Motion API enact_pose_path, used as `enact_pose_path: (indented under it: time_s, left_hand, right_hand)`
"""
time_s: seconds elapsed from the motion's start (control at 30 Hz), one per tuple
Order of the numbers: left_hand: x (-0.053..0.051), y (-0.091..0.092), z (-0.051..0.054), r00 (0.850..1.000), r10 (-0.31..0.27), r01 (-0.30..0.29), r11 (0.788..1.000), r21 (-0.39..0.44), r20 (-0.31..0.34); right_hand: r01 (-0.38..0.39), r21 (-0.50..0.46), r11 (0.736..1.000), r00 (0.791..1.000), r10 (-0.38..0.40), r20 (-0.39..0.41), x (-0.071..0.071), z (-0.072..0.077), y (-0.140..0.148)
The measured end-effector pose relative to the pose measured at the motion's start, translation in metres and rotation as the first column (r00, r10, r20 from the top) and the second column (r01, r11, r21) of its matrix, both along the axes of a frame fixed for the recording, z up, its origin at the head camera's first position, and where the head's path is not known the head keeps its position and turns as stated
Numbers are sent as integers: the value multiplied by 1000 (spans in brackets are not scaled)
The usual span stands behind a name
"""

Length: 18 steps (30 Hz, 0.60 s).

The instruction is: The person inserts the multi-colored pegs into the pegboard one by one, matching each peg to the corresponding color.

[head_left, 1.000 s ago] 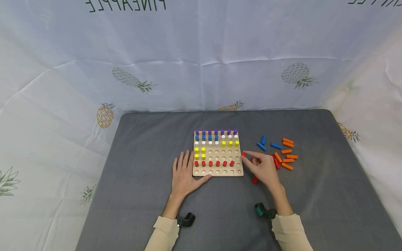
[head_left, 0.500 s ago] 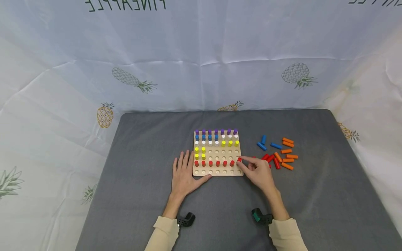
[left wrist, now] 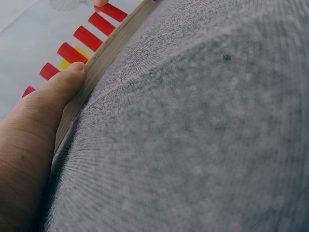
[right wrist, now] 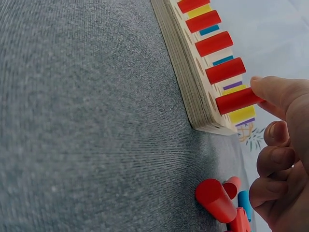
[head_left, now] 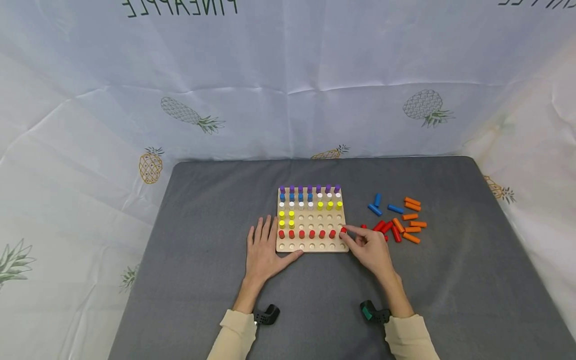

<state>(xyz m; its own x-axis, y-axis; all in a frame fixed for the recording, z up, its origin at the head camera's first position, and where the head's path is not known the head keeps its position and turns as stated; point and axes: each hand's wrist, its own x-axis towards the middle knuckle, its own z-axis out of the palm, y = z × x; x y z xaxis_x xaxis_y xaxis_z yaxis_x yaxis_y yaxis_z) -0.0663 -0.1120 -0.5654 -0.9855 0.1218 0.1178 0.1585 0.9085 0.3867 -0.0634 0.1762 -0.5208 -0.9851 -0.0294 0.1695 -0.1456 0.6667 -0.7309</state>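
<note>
A wooden pegboard [head_left: 315, 248] lies on the grey cloth, with purple, blue, white, yellow and red pegs upright in its holes. My right hand [head_left: 370, 250] pinches a red peg [right wrist: 237, 100] between thumb and forefinger at the right end of the red row. In the right wrist view that peg's lower end stands at a hole, and the other fingers are curled. My left hand [head_left: 264, 255] lies flat at the board's left side, fingers straight, thumb along the front edge. The left wrist view shows that thumb [left wrist: 65, 84] against the board's edge.
Loose orange pegs [head_left: 410, 217], blue pegs [head_left: 375, 210] and red pegs [head_left: 396, 234] lie scattered right of the board, some partly behind my right hand. A pineapple-print cloth [head_left: 288, 120] hangs behind the table's far edge.
My right hand has moved left and slightly down with the red peg, from beside the board to the end of the red row. For the last half second it has barely moved. The left hand stays put.
</note>
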Motion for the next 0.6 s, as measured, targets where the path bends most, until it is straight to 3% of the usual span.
enact_pose_path:
  time_s: [0.6]
  left_hand:
    - [0,0,-3,1000,1,-1,1000,-3,4]
  right_hand:
    - [29,13,999,998,-30,48,2,-8,0]
